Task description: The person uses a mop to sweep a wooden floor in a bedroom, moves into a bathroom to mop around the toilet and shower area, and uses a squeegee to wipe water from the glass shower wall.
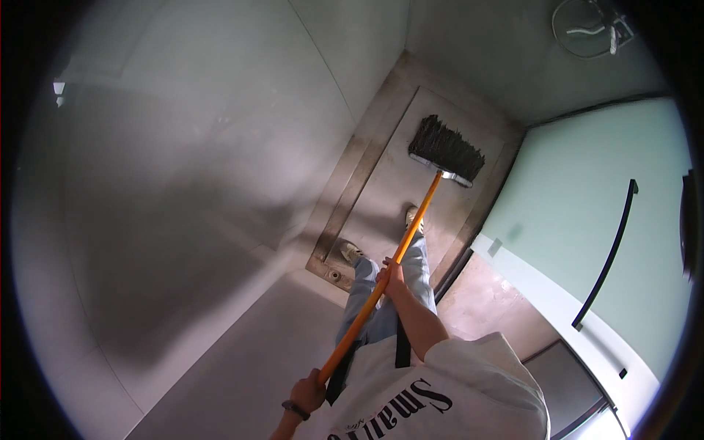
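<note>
Nearest, low in the head view, the person's left hand (309, 393), with a dark band (297, 410) at its wrist, had its fingers clamped around the lower stretch of a long, smooth, orange broom handle (363, 315). Farther up, the right hand (394, 277) closed on the same shaft, its fingers wrapped about it too. Spread apart like this, the two grips looked well placed: the near one could serve as a pivot while the far one steered and bore the weight. The handle seemed stiff and fairly light, and its glossy surface would probably turn in a damp palm, so a firm hold appeared sensible.

Beyond the grips, the handle slanted past two light-coloured shoes, the left (352, 253) and the right (414, 218), to a pale, shiny crossbar (456, 178). From that bar fanned a broad block of coarse black bristles (447, 147), out over the grey floor (392, 150); whether they pressed on it or hung just above could not be told. They looked springy rather than fragile, yet likely made the far end the heavy one. Farthest off, a looped shower hose (561, 40) hung at the wall
</note>
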`<state>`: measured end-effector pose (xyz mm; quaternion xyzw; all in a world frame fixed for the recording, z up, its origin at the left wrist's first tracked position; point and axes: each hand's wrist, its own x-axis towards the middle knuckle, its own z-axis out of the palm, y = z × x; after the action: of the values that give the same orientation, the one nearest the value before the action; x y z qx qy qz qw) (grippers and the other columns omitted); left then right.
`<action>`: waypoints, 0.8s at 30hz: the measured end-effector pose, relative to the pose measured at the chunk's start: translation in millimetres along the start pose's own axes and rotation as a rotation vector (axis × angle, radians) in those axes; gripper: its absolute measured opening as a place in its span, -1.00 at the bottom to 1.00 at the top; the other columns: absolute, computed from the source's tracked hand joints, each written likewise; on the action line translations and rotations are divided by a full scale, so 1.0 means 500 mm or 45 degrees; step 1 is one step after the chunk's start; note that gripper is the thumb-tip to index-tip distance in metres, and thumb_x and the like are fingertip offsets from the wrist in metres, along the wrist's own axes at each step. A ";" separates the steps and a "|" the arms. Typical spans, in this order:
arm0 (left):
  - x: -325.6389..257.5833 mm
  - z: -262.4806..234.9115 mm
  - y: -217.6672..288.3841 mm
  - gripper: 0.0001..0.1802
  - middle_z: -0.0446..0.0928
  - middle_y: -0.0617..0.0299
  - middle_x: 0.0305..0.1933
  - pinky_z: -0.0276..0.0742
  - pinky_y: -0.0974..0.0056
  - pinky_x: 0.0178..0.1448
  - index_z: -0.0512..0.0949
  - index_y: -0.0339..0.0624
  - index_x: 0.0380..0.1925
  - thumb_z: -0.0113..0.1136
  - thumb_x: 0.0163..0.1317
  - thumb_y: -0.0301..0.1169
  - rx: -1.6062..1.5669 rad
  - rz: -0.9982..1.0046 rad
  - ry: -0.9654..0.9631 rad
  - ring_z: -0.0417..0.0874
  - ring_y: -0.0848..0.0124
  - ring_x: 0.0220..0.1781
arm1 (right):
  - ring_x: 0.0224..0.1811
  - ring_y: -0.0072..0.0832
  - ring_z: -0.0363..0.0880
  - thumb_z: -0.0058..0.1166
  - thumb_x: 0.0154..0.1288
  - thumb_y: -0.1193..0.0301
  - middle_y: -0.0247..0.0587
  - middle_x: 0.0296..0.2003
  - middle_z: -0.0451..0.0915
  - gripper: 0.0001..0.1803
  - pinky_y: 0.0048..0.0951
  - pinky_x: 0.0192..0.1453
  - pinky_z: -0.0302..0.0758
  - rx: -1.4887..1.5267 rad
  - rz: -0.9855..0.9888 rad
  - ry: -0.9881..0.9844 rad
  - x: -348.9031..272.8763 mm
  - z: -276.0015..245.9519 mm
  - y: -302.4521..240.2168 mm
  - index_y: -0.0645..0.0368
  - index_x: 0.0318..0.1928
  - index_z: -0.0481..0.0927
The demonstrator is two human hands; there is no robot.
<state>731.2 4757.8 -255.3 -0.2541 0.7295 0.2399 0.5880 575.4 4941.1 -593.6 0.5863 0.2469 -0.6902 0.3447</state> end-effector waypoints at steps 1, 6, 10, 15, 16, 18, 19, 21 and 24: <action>-0.001 -0.007 -0.005 -0.71 0.48 -0.04 -0.51 0.37 0.03 -0.44 0.26 -0.23 -0.23 -0.03 0.06 -0.35 -0.023 0.095 0.009 0.50 0.03 -0.51 | -0.76 -0.43 0.23 -0.01 0.00 0.42 -0.27 -0.75 0.24 -0.85 -0.38 -0.63 0.32 0.138 -0.025 -0.143 -0.002 0.003 -0.004 0.11 -0.48 0.29; -0.005 -0.031 -0.043 -0.60 0.43 0.11 -0.52 0.35 0.24 -0.55 0.22 -0.21 -0.12 0.05 0.03 -0.40 -0.410 0.194 -0.302 0.44 0.29 -0.63 | -0.76 -0.45 0.28 -0.06 -0.04 0.56 -0.28 -0.75 0.26 -0.89 -0.42 -0.70 0.33 -0.222 -0.352 0.059 -0.095 0.057 -0.015 0.17 -0.52 0.28; -0.003 -0.112 0.020 -0.55 0.32 0.27 -0.55 0.23 0.46 -0.66 0.17 -0.13 -0.05 0.05 0.04 -0.48 -0.691 0.080 -0.672 0.26 0.53 -0.73 | -0.76 -0.45 0.34 -0.04 -0.05 0.56 -0.24 -0.73 0.33 -0.82 -0.44 -0.68 0.37 -0.373 -0.551 0.106 -0.147 0.091 -0.102 0.21 -0.43 0.24; 0.036 -0.103 -0.050 -0.66 0.23 0.32 -0.64 0.10 0.50 -0.72 0.19 -0.09 -0.12 -0.02 0.09 -0.54 -1.392 0.287 -1.181 0.12 0.58 -0.80 | -0.68 -0.43 0.42 0.04 -0.09 0.48 -0.18 -0.63 0.40 -0.67 -0.44 -0.59 0.42 -0.903 -0.887 0.252 -0.208 0.133 -0.134 0.28 -0.31 0.21; 0.038 -0.094 -0.061 -0.70 0.20 0.34 -0.66 0.06 0.51 -0.73 0.20 -0.08 -0.16 -0.03 0.10 -0.55 -1.574 0.299 -1.329 0.08 0.59 -0.82 | -0.65 -0.38 0.45 0.06 -0.14 0.44 -0.11 -0.56 0.43 -0.56 -0.41 -0.55 0.46 -1.070 -0.981 0.319 -0.226 0.142 -0.136 0.29 -0.26 0.17; 0.038 -0.076 -0.076 -0.72 0.19 0.35 -0.68 0.06 0.51 -0.73 0.21 -0.07 -0.19 -0.03 0.11 -0.54 -1.707 0.268 -1.395 0.08 0.59 -0.82 | -0.63 -0.36 0.47 0.07 -0.16 0.44 -0.07 -0.53 0.43 -0.53 -0.41 -0.55 0.47 -1.232 -0.941 0.390 -0.239 0.151 -0.128 0.29 -0.23 0.16; 0.039 -0.070 -0.077 -0.74 0.18 0.36 -0.69 0.05 0.52 -0.73 0.21 -0.06 -0.22 -0.02 0.11 -0.53 -1.833 0.224 -1.452 0.08 0.59 -0.82 | -0.61 -0.34 0.49 0.07 -0.18 0.43 -0.03 -0.49 0.44 -0.50 -0.40 -0.56 0.48 -1.381 -0.891 0.457 -0.243 0.155 -0.129 0.29 -0.21 0.15; 0.054 -0.050 -0.086 -0.77 0.18 0.37 -0.68 0.05 0.52 -0.73 0.21 -0.07 -0.24 -0.03 0.12 -0.52 -1.889 0.224 -1.462 0.09 0.59 -0.81 | -0.55 -0.31 0.52 0.09 -0.20 0.38 0.02 -0.44 0.44 -0.44 -0.40 -0.57 0.50 -1.487 -0.856 0.484 -0.217 0.145 -0.130 0.29 -0.16 0.13; 0.064 -0.041 -0.074 -0.81 0.19 0.37 -0.68 0.06 0.52 -0.72 0.23 -0.08 -0.26 -0.04 0.14 -0.49 -1.894 0.111 -1.350 0.12 0.59 -0.79 | -0.51 -0.30 0.54 0.09 -0.20 0.33 0.02 -0.42 0.46 -0.40 -0.42 -0.57 0.51 -1.606 -0.855 0.606 -0.130 0.104 -0.115 0.28 -0.13 0.13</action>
<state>734.5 4713.8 -284.4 -0.3962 0.0300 0.7554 0.5210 503.1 4951.3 -523.8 0.3041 0.8287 -0.3406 0.3237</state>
